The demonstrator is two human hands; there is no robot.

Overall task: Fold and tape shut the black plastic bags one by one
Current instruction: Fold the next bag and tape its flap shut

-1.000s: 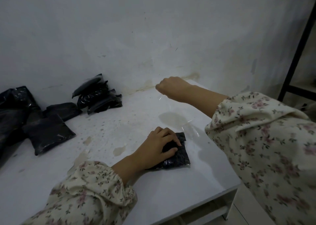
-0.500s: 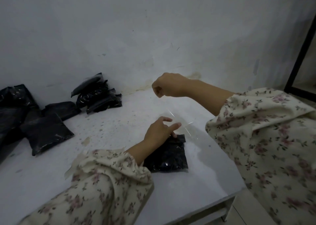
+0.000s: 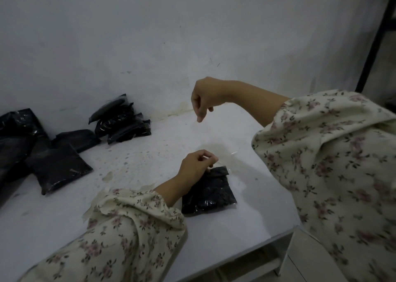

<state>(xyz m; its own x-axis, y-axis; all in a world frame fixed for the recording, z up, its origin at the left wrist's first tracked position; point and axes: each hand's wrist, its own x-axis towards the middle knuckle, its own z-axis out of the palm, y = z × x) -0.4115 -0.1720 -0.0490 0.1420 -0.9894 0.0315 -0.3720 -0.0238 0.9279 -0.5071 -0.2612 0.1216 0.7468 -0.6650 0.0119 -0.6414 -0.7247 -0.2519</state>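
A small folded black plastic bag (image 3: 212, 194) lies on the white table (image 3: 150, 159) near its front right corner. My left hand (image 3: 196, 167) hovers over the bag's top edge, thumb and fingers pinching the lower end of a clear tape strip (image 3: 227, 153). My right hand (image 3: 204, 98) is raised above the table with curled fingers pointing down and holds the strip's upper end. The tape is nearly invisible, showing only as faint glints between the two hands.
A pile of small folded black bags (image 3: 121, 121) leans against the wall at the back. Flat black bags (image 3: 57, 167) and a larger heap of black plastic (image 3: 15, 131) lie at the left. A black metal frame (image 3: 374, 37) stands at the right.
My left hand has lifted off the bag and taken the tape's lower end. My right hand has risen from the table's back edge, stretching the strip upward.
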